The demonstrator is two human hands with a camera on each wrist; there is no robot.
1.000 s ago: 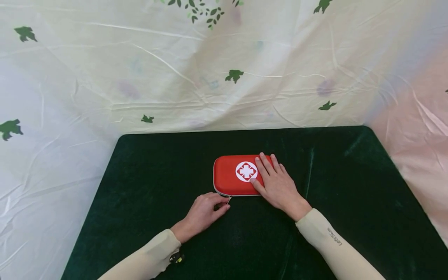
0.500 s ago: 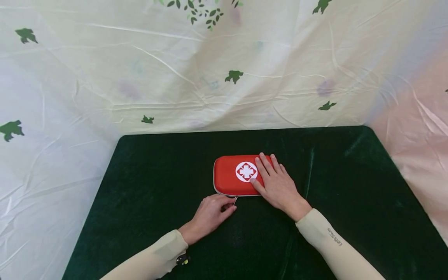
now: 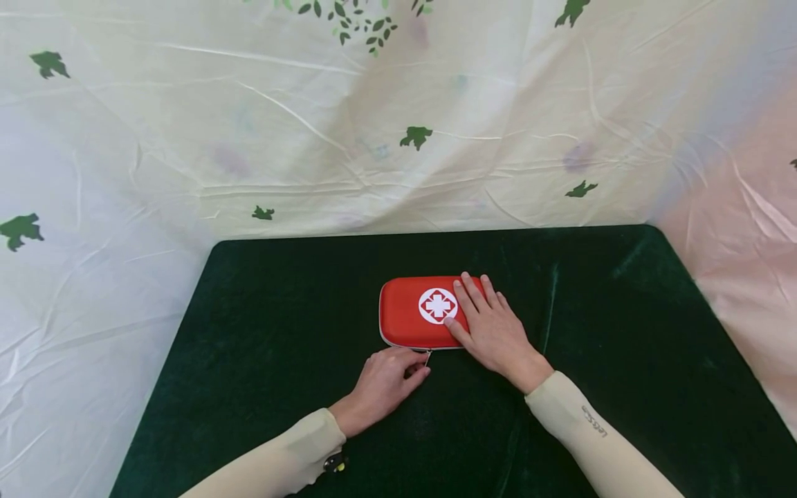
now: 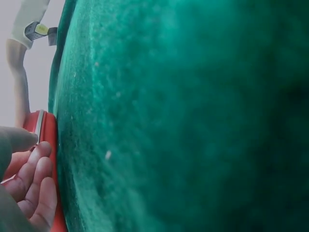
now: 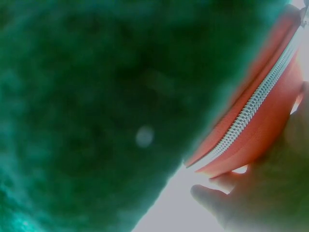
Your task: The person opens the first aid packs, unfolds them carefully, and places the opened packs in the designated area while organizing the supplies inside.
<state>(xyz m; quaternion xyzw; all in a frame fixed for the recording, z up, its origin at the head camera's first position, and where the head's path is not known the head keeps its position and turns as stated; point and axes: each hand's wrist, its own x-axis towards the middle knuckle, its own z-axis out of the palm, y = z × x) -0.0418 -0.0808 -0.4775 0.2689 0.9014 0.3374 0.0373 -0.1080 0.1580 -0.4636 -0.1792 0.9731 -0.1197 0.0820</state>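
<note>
A red zippered first-aid case [image 3: 401, 315] with a white cross emblem lies flat on the dark green cloth. My left hand [image 3: 386, 384] pinches the zipper pull [image 3: 428, 357] at the case's near edge, between thumb and forefinger. In the left wrist view the other left fingers [image 4: 41, 179] curl loosely beside the red side wall. My right hand [image 3: 495, 335] rests with spread, straight fingers on the lid's right end, covering that corner. Joined metal zipper teeth [image 5: 253, 106] run along the case's side in the right wrist view.
The green velvet-covered table [image 3: 280, 297] stretches around the case on all sides. Behind it hangs a pale curtain [image 3: 311, 152] with green leaf and bird prints. A small black device [image 3: 335, 462] sits at the left cuff.
My left hand has slid to the right along the near edge, bringing the zipper pull with it. The right hand and the case have stayed in place.
</note>
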